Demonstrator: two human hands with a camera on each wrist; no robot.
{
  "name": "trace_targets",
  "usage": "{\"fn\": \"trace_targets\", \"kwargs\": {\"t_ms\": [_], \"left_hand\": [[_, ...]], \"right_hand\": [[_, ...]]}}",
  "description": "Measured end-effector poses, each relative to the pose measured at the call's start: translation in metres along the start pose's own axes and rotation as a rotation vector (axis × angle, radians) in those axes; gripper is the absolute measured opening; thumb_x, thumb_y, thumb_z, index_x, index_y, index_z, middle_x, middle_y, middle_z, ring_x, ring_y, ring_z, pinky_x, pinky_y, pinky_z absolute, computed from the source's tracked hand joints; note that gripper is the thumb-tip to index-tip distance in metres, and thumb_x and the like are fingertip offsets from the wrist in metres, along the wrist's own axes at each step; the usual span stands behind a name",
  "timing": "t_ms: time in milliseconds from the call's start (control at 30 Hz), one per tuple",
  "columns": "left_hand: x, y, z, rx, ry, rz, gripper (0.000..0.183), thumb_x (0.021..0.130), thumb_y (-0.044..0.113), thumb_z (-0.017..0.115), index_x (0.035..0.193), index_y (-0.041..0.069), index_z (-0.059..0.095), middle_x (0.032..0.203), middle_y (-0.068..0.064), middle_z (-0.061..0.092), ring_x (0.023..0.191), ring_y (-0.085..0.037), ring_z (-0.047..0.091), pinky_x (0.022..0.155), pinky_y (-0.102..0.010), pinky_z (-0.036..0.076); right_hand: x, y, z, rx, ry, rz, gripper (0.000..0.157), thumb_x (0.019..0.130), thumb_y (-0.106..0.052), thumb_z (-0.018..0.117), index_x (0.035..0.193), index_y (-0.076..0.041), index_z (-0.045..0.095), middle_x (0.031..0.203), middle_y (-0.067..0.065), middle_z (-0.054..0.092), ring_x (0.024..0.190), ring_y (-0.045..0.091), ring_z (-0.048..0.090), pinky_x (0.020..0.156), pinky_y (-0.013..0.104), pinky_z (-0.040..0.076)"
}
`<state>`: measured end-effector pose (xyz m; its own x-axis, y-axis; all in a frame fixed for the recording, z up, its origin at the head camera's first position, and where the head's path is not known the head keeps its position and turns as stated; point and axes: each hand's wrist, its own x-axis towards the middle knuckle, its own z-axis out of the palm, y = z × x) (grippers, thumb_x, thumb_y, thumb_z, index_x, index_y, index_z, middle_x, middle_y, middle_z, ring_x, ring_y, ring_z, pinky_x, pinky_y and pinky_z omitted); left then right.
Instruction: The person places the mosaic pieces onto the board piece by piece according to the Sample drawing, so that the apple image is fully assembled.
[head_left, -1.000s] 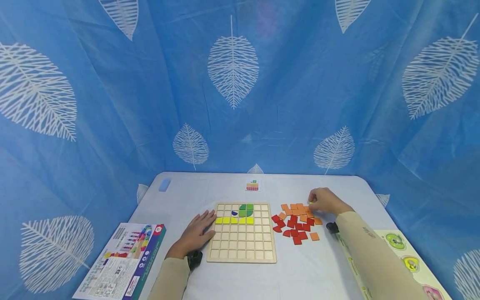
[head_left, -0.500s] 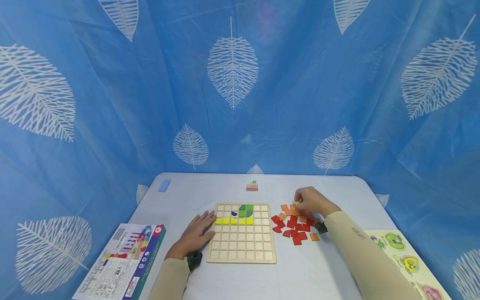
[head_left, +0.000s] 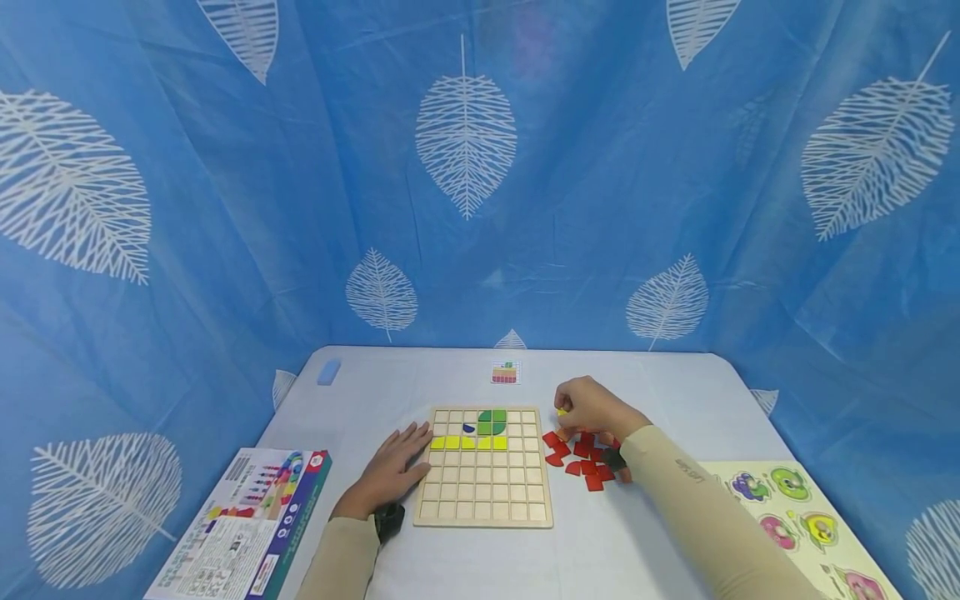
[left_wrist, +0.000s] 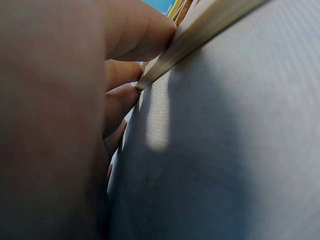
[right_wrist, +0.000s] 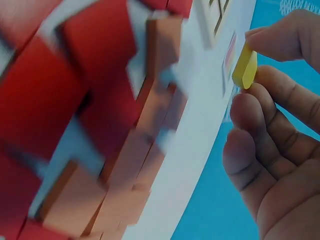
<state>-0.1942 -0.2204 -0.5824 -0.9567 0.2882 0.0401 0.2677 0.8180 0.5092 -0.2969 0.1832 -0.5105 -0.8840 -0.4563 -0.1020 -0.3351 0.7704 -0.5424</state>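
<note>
A yellow tile [right_wrist: 245,67] is pinched between the thumb and fingers of my right hand [head_left: 596,408], above the pile of red tiles [head_left: 590,468] and orange tiles [right_wrist: 125,210]. My arm hides part of that pile in the head view. To the left lies a wooden grid board [head_left: 483,492]. It bears a row of yellow tiles [head_left: 452,442], a cluster of green tiles [head_left: 492,422] and a small dark blue piece [head_left: 468,427]. My left hand [head_left: 390,467] lies with outstretched fingers against the board's left edge.
Behind the board lies a small picture card [head_left: 506,372] with a coloured grid design. A light blue block [head_left: 328,372] sits at the far left. A printed box [head_left: 240,521] is at the near left, and a sheet with cartoon pictures [head_left: 806,521] at the near right.
My right hand has moved left across the tile pile towards the board, carrying the yellow tile. The left hand and the board have stayed put.
</note>
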Motion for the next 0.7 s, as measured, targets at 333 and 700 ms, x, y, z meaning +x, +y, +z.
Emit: {"fn": "trace_targets", "kwargs": {"t_ms": [333,700], "left_hand": [[0.0,-0.001,-0.001,0.011,-0.005,0.023,0.063,0.104,0.036,0.063,0.16,0.011,0.047,0.168,-0.003,0.036,0.157,-0.028,0.021,0.127,-0.051,0.013],[0.0,-0.004,-0.004,0.027,-0.025,0.087,0.06,0.107,0.031,0.06,0.16,0.006,0.046,0.167,-0.009,0.037,0.156,-0.031,0.024,0.127,-0.05,0.012]], "right_hand": [[0.009,-0.031,0.022,0.016,-0.025,-0.134,0.011,0.09,-0.007,0.083,0.095,-0.008,0.074,0.082,-0.002,0.061,0.067,0.016,0.057,0.068,0.034,0.055],[0.014,-0.056,0.051,-0.035,-0.06,-0.221,0.012,0.087,-0.01,0.086,0.091,-0.012,0.075,0.076,-0.007,0.061,0.067,0.008,0.054,0.067,0.031,0.052]]}}
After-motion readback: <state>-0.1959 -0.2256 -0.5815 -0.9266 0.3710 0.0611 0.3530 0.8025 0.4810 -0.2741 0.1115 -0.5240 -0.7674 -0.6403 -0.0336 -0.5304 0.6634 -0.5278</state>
